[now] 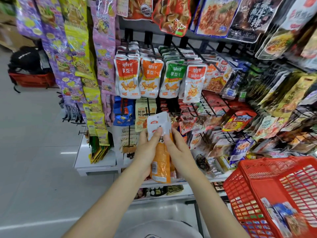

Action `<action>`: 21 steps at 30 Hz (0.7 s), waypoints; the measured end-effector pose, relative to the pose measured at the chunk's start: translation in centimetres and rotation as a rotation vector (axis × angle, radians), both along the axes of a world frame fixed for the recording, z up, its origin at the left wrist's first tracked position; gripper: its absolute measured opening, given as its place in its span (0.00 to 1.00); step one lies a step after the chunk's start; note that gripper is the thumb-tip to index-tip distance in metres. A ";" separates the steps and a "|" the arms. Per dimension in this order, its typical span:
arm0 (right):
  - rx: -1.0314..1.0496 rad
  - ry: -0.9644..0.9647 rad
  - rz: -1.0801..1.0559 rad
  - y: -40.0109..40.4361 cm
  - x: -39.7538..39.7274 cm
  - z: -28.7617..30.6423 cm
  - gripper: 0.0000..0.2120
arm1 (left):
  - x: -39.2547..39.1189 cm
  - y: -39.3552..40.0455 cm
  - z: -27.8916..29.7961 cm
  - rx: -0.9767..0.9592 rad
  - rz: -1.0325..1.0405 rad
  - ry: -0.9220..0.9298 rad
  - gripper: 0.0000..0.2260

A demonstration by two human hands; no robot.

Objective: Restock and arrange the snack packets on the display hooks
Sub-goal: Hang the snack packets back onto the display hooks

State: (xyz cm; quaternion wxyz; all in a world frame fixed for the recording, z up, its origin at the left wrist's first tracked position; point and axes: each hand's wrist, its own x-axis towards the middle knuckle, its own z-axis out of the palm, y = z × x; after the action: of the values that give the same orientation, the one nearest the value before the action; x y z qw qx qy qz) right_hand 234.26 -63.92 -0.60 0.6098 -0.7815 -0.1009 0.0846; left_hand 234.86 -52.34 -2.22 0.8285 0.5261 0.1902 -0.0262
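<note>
**Both hands on an orange stack below a crowded hook wall**

The left hand [145, 150] and the right hand [178, 152] hold a stack of orange snack packets [160, 162] between them, low in front of the display. The left hand cups the stack from the side with its thumb pressed on the white header of the front packet; the right hand pinches the same header from the other side, fingers closed on it. The header's hang hole shows just above the thumbs.

Directly above the stack hangs a beige packet row [143, 115] on a black hook, with blue packets [123, 112] to its left. Higher up, four full rows hang side by side: red-topped packets [127, 78], orange-topped packets [151, 78], green-topped packets [173, 78] and a red fish-snack row [193, 83]. The hooks to the right are packed with overlapping bags, leaving little free space.

Long strips of purple and yellow sweets [77, 62] dangle at the left edge of the rack. A red basket [257, 177] stands at lower right, close beside the right forearm, holding a few packets. Another red basket [32, 79] sits on the floor far left, with a black bag [25, 57] on it.
</note>
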 end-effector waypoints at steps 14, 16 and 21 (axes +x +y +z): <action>-0.024 -0.057 -0.041 0.8 -0.7 -0.4 0.24 | 0.3 1.1 1.5 0.260 -0.045 -0.014 0.25; -0.001 -0.042 -0.034 0.7 -0.7 -0.3 0.26 | 0.1 1.5 2.2 0.189 -0.209 0.003 0.40; 0.155 0.043 0.055 -0.3 -0.6 1.6 0.23 | 0.3 2.5 4.9 0.100 -0.408 0.051 0.34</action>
State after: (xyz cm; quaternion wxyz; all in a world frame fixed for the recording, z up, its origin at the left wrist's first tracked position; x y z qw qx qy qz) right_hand 233.68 -64.22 1.00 0.6679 -0.7269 -0.1154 0.1102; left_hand 235.13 -49.81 2.67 0.7737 0.5934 0.1014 -0.1973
